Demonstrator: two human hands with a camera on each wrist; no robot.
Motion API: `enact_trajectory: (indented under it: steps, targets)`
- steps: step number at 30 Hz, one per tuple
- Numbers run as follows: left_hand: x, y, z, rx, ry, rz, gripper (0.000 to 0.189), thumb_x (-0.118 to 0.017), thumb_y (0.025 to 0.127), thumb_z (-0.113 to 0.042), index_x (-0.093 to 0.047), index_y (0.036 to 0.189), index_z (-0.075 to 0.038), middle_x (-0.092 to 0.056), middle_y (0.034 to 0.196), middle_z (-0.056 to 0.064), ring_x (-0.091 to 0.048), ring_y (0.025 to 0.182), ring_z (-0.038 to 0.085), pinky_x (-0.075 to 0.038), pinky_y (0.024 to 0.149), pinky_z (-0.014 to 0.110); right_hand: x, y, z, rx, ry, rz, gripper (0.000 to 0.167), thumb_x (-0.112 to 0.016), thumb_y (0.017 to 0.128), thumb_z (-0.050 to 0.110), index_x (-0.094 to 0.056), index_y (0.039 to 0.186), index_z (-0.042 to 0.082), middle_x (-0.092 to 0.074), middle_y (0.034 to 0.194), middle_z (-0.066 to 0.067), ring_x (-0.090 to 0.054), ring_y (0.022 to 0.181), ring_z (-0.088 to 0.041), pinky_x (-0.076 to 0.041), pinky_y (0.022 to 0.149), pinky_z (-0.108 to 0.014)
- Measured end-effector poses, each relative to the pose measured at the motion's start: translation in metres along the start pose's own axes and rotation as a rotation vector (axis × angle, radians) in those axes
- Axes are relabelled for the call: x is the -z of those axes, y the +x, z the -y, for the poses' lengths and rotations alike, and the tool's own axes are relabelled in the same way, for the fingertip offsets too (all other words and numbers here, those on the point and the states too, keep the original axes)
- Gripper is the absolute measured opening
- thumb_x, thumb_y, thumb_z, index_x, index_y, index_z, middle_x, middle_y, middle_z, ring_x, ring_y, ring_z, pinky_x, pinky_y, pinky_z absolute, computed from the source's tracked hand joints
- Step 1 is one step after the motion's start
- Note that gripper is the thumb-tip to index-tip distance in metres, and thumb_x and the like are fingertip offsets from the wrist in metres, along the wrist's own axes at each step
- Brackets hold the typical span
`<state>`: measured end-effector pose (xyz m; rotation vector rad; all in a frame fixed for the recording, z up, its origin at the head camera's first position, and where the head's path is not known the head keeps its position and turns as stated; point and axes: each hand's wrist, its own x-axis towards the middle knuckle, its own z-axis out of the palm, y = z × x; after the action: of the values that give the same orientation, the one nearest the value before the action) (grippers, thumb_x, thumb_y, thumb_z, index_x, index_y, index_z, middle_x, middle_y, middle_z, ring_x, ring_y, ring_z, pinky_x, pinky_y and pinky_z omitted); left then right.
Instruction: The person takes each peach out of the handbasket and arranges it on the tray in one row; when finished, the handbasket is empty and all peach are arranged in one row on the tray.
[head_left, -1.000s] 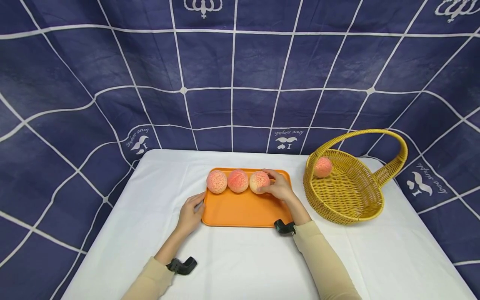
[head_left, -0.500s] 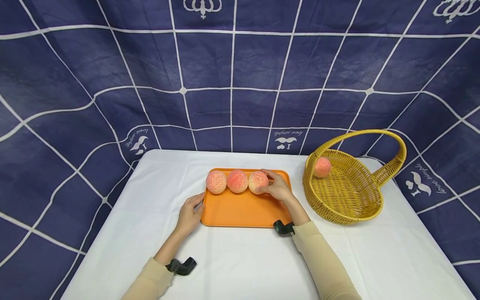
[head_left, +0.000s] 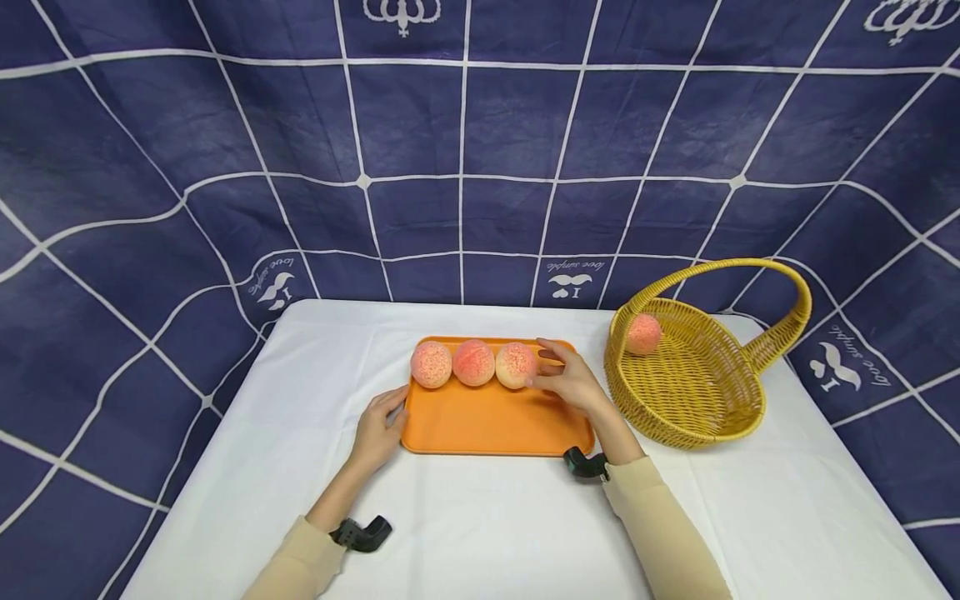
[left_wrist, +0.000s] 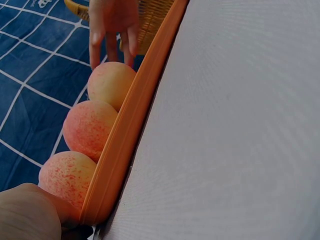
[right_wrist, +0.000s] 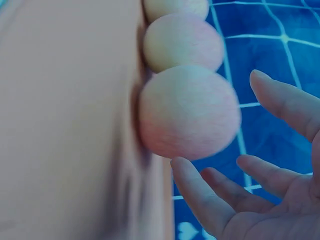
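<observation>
Three peaches stand in a row along the far side of an orange tray (head_left: 487, 421) in the head view: a left peach (head_left: 431, 364), a middle peach (head_left: 474, 362) and a right peach (head_left: 516, 366). My left hand (head_left: 378, 429) rests at the tray's left edge, fingertips right at the rim by the left peach. Over the tray's right end, my right hand (head_left: 573, 383) is spread beside the right peach. The right wrist view shows a gap between its fingers (right_wrist: 200, 197) and thumb, with the nearest peach (right_wrist: 190, 112) just beyond the fingertips.
A yellow wicker basket (head_left: 686, 433) with a tall arched handle stands right of the tray. One more peach (head_left: 642, 334) lies inside it, at the left wall. White cloth (head_left: 480, 525) covers the table, and a blue checked curtain (head_left: 412, 221) hangs behind.
My right hand has let go of the right peach and drawn back a little to the right, fingers spreading. The peaches and my left hand have stayed in place.
</observation>
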<state>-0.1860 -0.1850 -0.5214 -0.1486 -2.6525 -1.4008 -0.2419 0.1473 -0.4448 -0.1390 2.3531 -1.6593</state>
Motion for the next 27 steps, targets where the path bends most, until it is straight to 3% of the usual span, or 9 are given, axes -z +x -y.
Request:
enact_trajectory:
  steps: [6, 9, 13, 16, 19, 21, 27]
  targets:
    - [0.001, 0.0, 0.0, -0.011, 0.01, -0.006, 0.043, -0.058, 0.094, -0.002, -0.054, 0.136, 0.004, -0.055, 0.14, 0.02, -0.045, 0.133, 0.036, -0.034, 0.114, 0.053, 0.016, -0.037, 0.016, 0.133, -0.027, 0.036, 0.079, -0.077, 0.081, 0.01, -0.038, 0.149, 0.008, -0.041, 0.148, -0.025, -0.047, 0.131, -0.047, -0.049, 0.102, -0.05]
    - [0.001, 0.0, 0.001, -0.015, 0.009, -0.01, 0.043, -0.058, 0.094, -0.002, -0.054, 0.136, 0.004, -0.055, 0.139, 0.02, -0.045, 0.133, 0.036, -0.034, 0.114, 0.053, 0.029, -0.056, 0.025, 0.193, -0.014, 0.046, 0.076, -0.076, 0.081, 0.009, -0.04, 0.148, 0.007, -0.045, 0.146, -0.023, -0.049, 0.129, -0.044, -0.053, 0.098, -0.042]
    - [0.002, 0.0, 0.001, -0.014, 0.014, -0.014, 0.043, -0.058, 0.093, -0.001, -0.054, 0.136, 0.004, -0.055, 0.139, 0.02, -0.045, 0.133, 0.037, -0.034, 0.114, 0.053, 0.054, -0.08, 0.039, 0.264, 0.002, 0.001, 0.071, -0.075, 0.083, 0.005, -0.043, 0.146, 0.005, -0.054, 0.14, -0.01, -0.057, 0.125, -0.027, -0.056, 0.09, -0.028]
    - [0.002, 0.0, 0.002, -0.008, 0.011, -0.014, 0.043, -0.058, 0.094, -0.002, -0.054, 0.136, 0.004, -0.055, 0.14, 0.02, -0.045, 0.133, 0.037, -0.033, 0.114, 0.053, 0.078, -0.096, 0.049, 0.332, 0.023, -0.074, 0.069, -0.074, 0.083, -0.001, -0.043, 0.145, 0.0, -0.06, 0.132, 0.003, -0.062, 0.116, -0.011, -0.057, 0.085, -0.022]
    - [0.002, 0.0, 0.002, -0.005, 0.007, -0.012, 0.043, -0.057, 0.094, -0.002, -0.054, 0.136, 0.004, -0.055, 0.14, 0.02, -0.045, 0.134, 0.036, -0.033, 0.115, 0.053, 0.101, -0.104, 0.055, 0.379, 0.071, -0.153, 0.065, -0.072, 0.082, -0.006, -0.046, 0.141, -0.003, -0.062, 0.126, 0.008, -0.063, 0.111, -0.005, -0.057, 0.083, -0.017]
    - [0.003, 0.0, 0.003, -0.007, 0.008, -0.01, 0.043, -0.057, 0.094, -0.002, -0.054, 0.136, 0.004, -0.055, 0.14, 0.02, -0.045, 0.133, 0.036, -0.033, 0.115, 0.053, 0.117, -0.105, 0.056, 0.379, 0.045, -0.212, 0.061, -0.072, 0.083, -0.005, -0.049, 0.139, -0.003, -0.063, 0.125, 0.009, -0.064, 0.109, -0.002, -0.055, 0.082, -0.014]
    - [0.003, 0.0, 0.004, -0.004, 0.01, -0.008, 0.043, -0.057, 0.094, -0.001, -0.053, 0.137, 0.004, -0.054, 0.14, 0.02, -0.045, 0.134, 0.036, -0.034, 0.114, 0.053, 0.154, -0.088, 0.049, 0.26, -0.159, -0.335, 0.052, -0.072, 0.087, 0.006, -0.053, 0.134, -0.004, -0.062, 0.113, 0.02, -0.062, 0.1, 0.008, -0.053, 0.078, -0.008]
